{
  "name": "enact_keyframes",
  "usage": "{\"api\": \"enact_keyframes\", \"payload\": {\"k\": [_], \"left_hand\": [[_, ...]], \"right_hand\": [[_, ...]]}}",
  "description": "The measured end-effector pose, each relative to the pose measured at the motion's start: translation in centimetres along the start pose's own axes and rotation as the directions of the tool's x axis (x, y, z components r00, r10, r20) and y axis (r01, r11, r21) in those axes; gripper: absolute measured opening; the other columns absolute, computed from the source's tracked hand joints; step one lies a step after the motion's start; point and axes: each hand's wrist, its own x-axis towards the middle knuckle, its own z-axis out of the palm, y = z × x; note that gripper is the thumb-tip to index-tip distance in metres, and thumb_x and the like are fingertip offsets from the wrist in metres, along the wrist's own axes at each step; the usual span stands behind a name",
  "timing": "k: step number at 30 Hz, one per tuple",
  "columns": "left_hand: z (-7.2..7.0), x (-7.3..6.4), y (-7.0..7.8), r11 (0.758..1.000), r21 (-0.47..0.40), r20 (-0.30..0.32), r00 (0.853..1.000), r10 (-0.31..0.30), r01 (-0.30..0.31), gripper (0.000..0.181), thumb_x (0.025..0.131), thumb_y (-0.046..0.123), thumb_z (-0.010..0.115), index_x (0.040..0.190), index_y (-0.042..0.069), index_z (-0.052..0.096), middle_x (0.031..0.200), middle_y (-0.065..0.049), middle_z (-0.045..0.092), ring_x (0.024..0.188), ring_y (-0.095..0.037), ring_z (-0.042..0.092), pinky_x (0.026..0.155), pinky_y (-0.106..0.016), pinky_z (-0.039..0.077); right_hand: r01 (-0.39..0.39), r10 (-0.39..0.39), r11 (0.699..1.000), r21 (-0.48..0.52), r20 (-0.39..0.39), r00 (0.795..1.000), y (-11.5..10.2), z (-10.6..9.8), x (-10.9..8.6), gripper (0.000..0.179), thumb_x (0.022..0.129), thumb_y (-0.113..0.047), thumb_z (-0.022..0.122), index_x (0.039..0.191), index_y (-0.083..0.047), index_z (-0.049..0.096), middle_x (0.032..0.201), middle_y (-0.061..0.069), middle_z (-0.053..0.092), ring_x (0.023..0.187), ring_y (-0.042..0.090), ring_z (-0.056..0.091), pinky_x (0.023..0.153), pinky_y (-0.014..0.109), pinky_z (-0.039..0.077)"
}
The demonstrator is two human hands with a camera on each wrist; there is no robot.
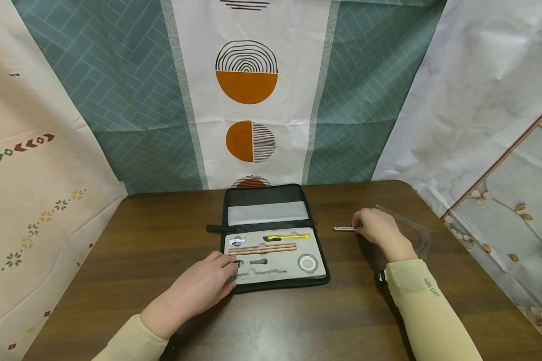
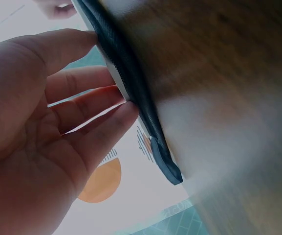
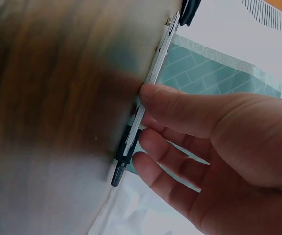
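A black zip case (image 1: 280, 287) lies unfolded on the table, its pale grey moulded tray (image 1: 275, 275) facing up. My left hand (image 1: 200, 286) rests on the case's left edge; in the left wrist view the thumb (image 2: 77, 45) and fairly straight fingers touch the zipped rim. To the right of the case, my right hand (image 1: 379, 228) pinches a silver drawing compass (image 3: 153, 73) with a black end, close to the tabletop. In the tray sit two wooden pencils (image 1: 262, 248), a yellow utility knife (image 1: 291, 237), an eraser (image 1: 237, 241) and a small grey tube-like piece (image 1: 259, 261).
A transparent drafting ruler (image 1: 424, 235) with a curved cutout lies beyond my right wrist. The tray also has a white ring-shaped piece or recess (image 1: 307, 263). Patterned cloth (image 1: 248, 100) hangs behind the brown wooden table (image 1: 176, 215).
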Motion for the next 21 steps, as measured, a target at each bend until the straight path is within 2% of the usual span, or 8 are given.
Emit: {"api": "enact_keyframes", "payload": {"k": [5, 8, 13, 21], "left_hand": [[0.04, -0.04, -0.02, 1.000, 0.002, -0.008, 1.000, 0.003, -0.003, 0.027, 0.091, 0.022, 0.093, 0.110, 0.009, 0.079, 0.118, -0.011, 0.076, 0.103, -0.028, 0.069, 0.083, -0.038, 0.064], [0.07, -0.04, -0.01, 1.000, 0.004, -0.012, 1.000, 0.005, -0.005, 0.027, 0.091, 0.022, 0.093, 0.110, 0.008, 0.080, 0.118, -0.011, 0.076, 0.103, -0.028, 0.069, 0.083, -0.038, 0.064], [0.02, -0.02, 0.07, 1.000, -0.003, -0.001, 1.000, -0.009, 0.009, 0.027, 0.092, 0.022, 0.093, 0.110, 0.008, 0.080, 0.119, -0.011, 0.076, 0.104, -0.028, 0.069, 0.084, -0.038, 0.064], [0.02, 0.04, 0.10, 1.000, -0.004, 0.013, 1.000, -0.020, 0.020, 0.027, 0.092, 0.022, 0.093, 0.111, 0.008, 0.080, 0.118, -0.010, 0.076, 0.104, -0.027, 0.069, 0.083, -0.039, 0.064]], "right_hand": [[0.010, -0.010, 1.000, -0.007, 0.004, 1.000, -0.09, -0.06, -0.09, 0.007, 0.099, -0.007, 0.080, 0.098, -0.011, 0.075, 0.101, 0.008, 0.072, 0.095, 0.034, 0.071, 0.080, 0.058, 0.059], [0.009, -0.009, 1.000, -0.002, -0.005, 1.000, -0.15, -0.20, -0.22, 0.008, 0.102, -0.007, 0.077, 0.099, -0.009, 0.070, 0.097, 0.007, 0.071, 0.090, 0.032, 0.070, 0.078, 0.056, 0.058], [0.010, -0.010, 1.000, 0.005, -0.046, 0.999, -0.35, -0.31, -0.25, 0.011, 0.105, -0.009, 0.074, 0.098, -0.010, 0.065, 0.088, 0.003, 0.069, 0.082, 0.028, 0.067, 0.074, 0.054, 0.056], [0.038, -0.035, 0.999, 0.018, -0.131, 0.991, -0.61, -0.12, 0.04, 0.013, 0.105, -0.010, 0.074, 0.102, -0.010, 0.062, 0.083, 0.002, 0.067, 0.074, 0.026, 0.063, 0.073, 0.055, 0.055]]}}
